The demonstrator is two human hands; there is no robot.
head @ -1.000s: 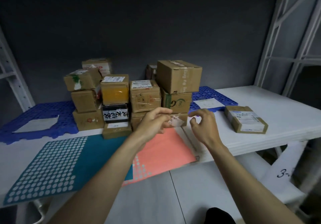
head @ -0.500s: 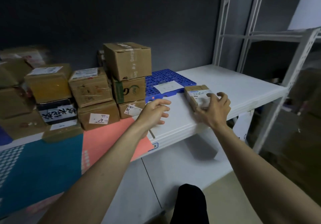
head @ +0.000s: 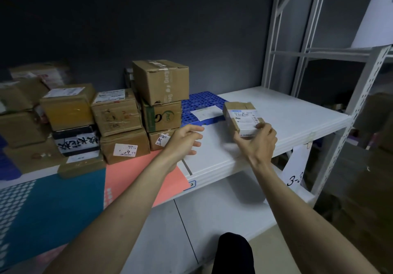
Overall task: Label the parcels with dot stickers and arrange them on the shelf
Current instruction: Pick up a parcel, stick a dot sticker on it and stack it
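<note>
Parcel label print illegible

We read "3-3" handwritten on the paper sign hanging at four o'clock, "2" on the shelf-edge tag, and a large "G" on the green-printed box.

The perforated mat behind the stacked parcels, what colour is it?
Blue, a bright royal blue mat dotted with small holes, seen in the head view, the only one.

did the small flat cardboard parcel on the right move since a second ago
Yes. The small flat cardboard parcel, gripped by the right hand, is lifted off the white shelf, nearer the blue pallet.
</note>
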